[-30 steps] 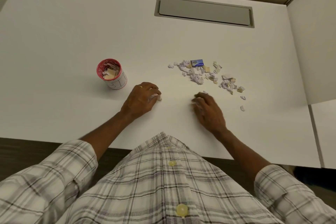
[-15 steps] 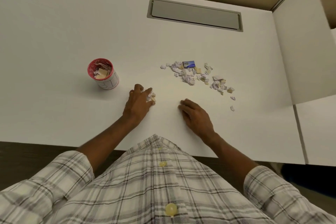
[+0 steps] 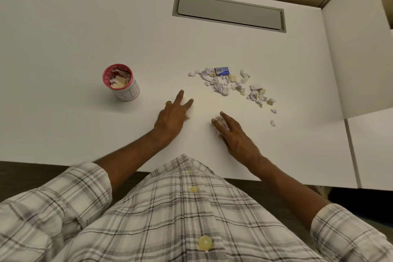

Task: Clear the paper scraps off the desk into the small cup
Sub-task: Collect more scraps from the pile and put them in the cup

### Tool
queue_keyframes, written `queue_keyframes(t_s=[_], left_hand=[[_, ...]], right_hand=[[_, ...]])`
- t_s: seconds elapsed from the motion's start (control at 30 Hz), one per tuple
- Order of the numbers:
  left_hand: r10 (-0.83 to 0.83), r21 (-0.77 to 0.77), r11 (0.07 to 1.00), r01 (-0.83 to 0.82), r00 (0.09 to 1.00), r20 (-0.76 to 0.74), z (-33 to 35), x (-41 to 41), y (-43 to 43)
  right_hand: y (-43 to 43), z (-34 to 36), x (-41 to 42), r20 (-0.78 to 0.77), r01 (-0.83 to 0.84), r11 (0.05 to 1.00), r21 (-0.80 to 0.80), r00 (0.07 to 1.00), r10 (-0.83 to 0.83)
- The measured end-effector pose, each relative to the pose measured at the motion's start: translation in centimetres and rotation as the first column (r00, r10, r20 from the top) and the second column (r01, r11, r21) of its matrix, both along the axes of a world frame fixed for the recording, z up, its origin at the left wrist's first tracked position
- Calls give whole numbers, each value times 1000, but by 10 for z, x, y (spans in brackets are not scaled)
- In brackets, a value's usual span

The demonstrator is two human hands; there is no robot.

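Well right of the small cup (image 3: 128,91), on the white bench (image 3: 63,34): a loose scatter of paper scraps (image 3: 223,89), white and tan, with a little blue packet (image 3: 222,71) at its far edge; two stray bits on the side away from the cup. Inside the cup, upright and red-rimmed: more scraps, showing just below the rim. Between cup and scatter, nearer the body: left hand (image 3: 172,117), palm down on the bench, fingers straight and spread, gripping nothing; possibly a small scrap by its thumb, too blurred to be sure. Further right of the cup, near that hand but apart from it: right hand (image 3: 234,134), fingers nearly straight, laid over a pale clump (image 3: 220,122) of scraps, pressing rather than pinching. Beyond the cup, far and to the right: grey recessed hatch (image 3: 228,14).
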State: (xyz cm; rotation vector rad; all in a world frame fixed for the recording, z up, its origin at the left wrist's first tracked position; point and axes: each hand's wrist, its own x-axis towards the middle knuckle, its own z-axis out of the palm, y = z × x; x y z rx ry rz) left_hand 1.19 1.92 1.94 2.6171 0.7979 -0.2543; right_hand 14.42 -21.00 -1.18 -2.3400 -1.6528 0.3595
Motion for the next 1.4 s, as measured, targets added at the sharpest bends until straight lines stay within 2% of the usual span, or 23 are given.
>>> queue_keyframes(t_s=[0.1,0.17,0.23,0.3,0.5,0.7,0.87,0.93,1.07,1.13,1.2,1.27,1.4], left_hand=[[42,-64,997,-42,999,-1,2,2,-7],[71,-149,987,-53,990,118,-4,-2,-12],[20,-122,993,6,978,209,-11,-9,-14],[17,-129,992,12,975,220,-16,-15,-13],[156,-176,976,-126,974,167,-25,-22,1],[61,-159,987,-22,967,248,-24,-27,9],[184,-187,977,-100,839,512,0,-34,11],[253,-209,964,-163,803,540,16,-36,14],[378,-280,925,-257,693,613,53,-44,40],[404,-264,914,-308,645,649,68,-52,63],[389,-173,912,-372,653,650,79,-58,89],[392,-109,904,-413,699,598,81,-66,112],[388,-95,917,-388,806,447,73,-76,142]], right_hand=[[17,-1,-6,21,19,998,-55,1000,-18],[27,-2,-9,27,33,998,-59,999,-31],[33,-2,-12,50,44,998,-55,998,-42],[37,-3,-12,83,43,998,-42,996,-39],[47,-3,0,103,19,1000,-11,995,-17],[58,3,10,37,39,999,37,999,-40],[59,10,7,-82,155,984,93,986,-147],[59,12,7,-134,196,978,78,974,-184],[57,16,6,-100,200,976,82,976,-192],[56,17,6,-101,191,979,75,978,-183],[56,17,8,-107,188,980,60,978,-181],[56,17,10,-107,184,982,51,978,-177],[54,16,9,-106,189,980,65,978,-181]])
